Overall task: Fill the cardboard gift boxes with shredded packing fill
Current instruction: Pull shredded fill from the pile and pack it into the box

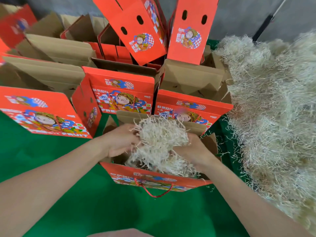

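Observation:
An open red gift box (153, 178) with a cartoon print and a red rope handle stands on the green cloth right in front of me. A wad of pale shredded fill (160, 139) sits in its mouth, partly above the rim. My left hand (119, 141) grips the wad from the left, fingers curled into the strands. My right hand (193, 151) grips it from the right and lower, inside the box opening. More strands lie deeper in the box.
A big heap of shredded fill (273, 103) covers the right side. Several open red boxes (123, 93) with brown flaps stand behind and to the left; two more (191, 31) lean upright at the back. Green cloth (51, 161) covers the table.

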{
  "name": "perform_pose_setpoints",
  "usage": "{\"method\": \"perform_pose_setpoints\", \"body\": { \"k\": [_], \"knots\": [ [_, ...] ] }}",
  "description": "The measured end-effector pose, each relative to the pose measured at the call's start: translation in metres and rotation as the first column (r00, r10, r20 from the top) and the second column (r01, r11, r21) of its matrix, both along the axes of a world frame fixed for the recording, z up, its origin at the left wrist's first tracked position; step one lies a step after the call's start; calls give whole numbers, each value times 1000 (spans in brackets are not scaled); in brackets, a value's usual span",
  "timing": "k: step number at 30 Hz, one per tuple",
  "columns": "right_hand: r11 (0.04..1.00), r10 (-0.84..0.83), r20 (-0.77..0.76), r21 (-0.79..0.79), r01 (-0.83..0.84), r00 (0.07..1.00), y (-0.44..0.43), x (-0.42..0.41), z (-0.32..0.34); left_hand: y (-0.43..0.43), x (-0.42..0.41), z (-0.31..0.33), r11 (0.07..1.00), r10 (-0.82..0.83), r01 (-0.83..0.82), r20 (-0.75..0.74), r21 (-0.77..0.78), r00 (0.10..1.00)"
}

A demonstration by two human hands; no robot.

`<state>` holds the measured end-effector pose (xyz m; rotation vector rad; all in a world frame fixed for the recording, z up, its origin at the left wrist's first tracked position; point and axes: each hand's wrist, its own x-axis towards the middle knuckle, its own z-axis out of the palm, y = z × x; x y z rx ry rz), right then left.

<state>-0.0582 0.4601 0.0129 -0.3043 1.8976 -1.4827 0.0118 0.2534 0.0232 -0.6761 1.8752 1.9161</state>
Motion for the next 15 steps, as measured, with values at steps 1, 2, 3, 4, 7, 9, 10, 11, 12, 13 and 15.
{"method": "perform_pose_setpoints", "body": {
  "k": [1, 2, 3, 4, 7, 9, 10, 11, 12, 13, 15],
  "knots": [
    [1000, -10, -4, 15, 10, 1000, 6, -3, -1, -3, 1, 0, 996, 45, -44, 9, -72, 999],
    [999, -10, -2, 38, 10, 1000, 9, -4, 1, -7, 1, -2, 989, 76, -74, 18, -127, 997],
    [999, -9, -3, 50, 9, 1000, 11, -4, 2, -10, 2, -3, 988, 79, -76, 18, -138, 997],
    [998, -13, -5, 62, 13, 1000, 13, -3, 3, -11, 4, -3, 993, 63, -61, 15, -97, 998],
    [999, -21, 21, 35, 20, 1000, 10, -1, 0, -8, 3, -1, 993, -82, 75, 74, 91, 994],
    [1000, 12, 57, 19, -13, 998, 2, 3, 0, 4, 0, 2, 984, -157, 146, 110, 102, 981],
    [998, 41, 67, 49, -44, 997, -3, 5, -1, 9, -3, 0, 984, -167, 159, 114, 80, 979],
    [994, 64, 66, 85, -70, 996, -7, 5, -2, 14, -6, -1, 986, -162, 159, 109, 43, 981],
    [990, 68, 56, 117, -74, 996, -10, 6, 0, 15, -9, -2, 990, -139, 139, 99, 12, 985],
    [989, 50, 31, 135, -54, 998, -8, 5, 3, 13, -10, -3, 995, -100, 101, 85, -1, 991],
    [990, -40, 16, 139, 37, 999, 2, -2, 6, -1, -8, 1, 1000, -30, 30, 56, 3, 998]
  ]
}}
